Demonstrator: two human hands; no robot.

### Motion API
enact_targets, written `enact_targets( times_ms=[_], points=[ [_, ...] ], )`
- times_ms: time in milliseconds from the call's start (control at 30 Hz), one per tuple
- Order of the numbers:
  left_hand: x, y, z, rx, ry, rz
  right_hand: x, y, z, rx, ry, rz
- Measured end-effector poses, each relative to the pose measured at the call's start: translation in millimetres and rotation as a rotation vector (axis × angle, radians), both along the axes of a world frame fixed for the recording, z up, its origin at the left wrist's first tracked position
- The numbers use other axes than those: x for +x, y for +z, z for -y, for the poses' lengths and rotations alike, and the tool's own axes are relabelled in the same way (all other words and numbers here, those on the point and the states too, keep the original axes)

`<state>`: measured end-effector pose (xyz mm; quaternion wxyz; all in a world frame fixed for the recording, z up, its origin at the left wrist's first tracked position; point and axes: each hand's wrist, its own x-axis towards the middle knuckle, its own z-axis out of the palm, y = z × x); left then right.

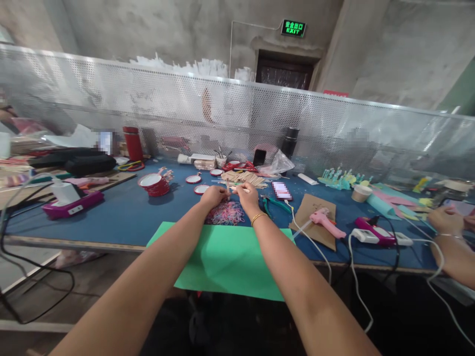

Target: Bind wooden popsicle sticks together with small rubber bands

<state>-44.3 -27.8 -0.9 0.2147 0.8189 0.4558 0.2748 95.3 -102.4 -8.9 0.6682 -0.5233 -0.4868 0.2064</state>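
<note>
A smooth, bright green rectangular sheet lies nearest, overhanging the front edge of the blue-topped table, beneath the person's forearms. Just beyond it sits a loose heap of small pink, blue and white rubber-like loops. Over its far side the hands work close together: the left hand pinches a thin, pale, flat stick, which stands roughly upright between the two hands. The right hand, with a gold chain bracelet at its wrist, has its fingers bent in beside the stick; whether they grip anything I cannot tell.

To the right, a pink glue gun rests on a brown cardboard piece, near a purple-and-white power strip. Another person's hand shows at the far right. Teal-handled pliers lie right of the heap, near a phone with a lit, blurred screen.

Behind the hands spreads a pile of pale flat sticks; to the left stands a red-and-white drum-shaped piece. A perforated metal partition runs behind. Above its top edge, a red strip carries no legible lettering, while the glowing green sign on the wall reads "安全出口" and "EXIT".
</note>
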Motion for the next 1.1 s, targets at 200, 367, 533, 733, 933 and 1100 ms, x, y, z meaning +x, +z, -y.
enact_targets(
  times_ms=[200,367,533,733,933,1100],
  points=[
    [-1.1,-6.7,-4.7,0.002,-0.019,0.014,1.0,-4.4,-3.3,-0.025,-0.032,-0.007],
    [-1.3,-7.9,-5.5,0.012,-0.038,0.013,0.8,-4.8,-3.5,-0.008,-0.005,0.021],
    [-0.4,-7.0,-4.2,0.0,-0.019,0.016,1.2,-3.9,-1.8,-0.018,-0.03,0.012],
    [-0.5,-9.5,-6.8,0.012,-0.017,0.026,-0.5,-2.9,0.1,-0.007,-0.001,0.069],
    [-0.7,-9.3,-7.0,-0.002,-0.013,0.016,0.5,-3.4,-1.0,-0.023,-0.03,-0.024],
    [-0.1,-6.7,-4.8,-0.003,0.001,0.008,0.3,-3.5,-1.4,-0.005,-0.019,0.069]
  ],
)
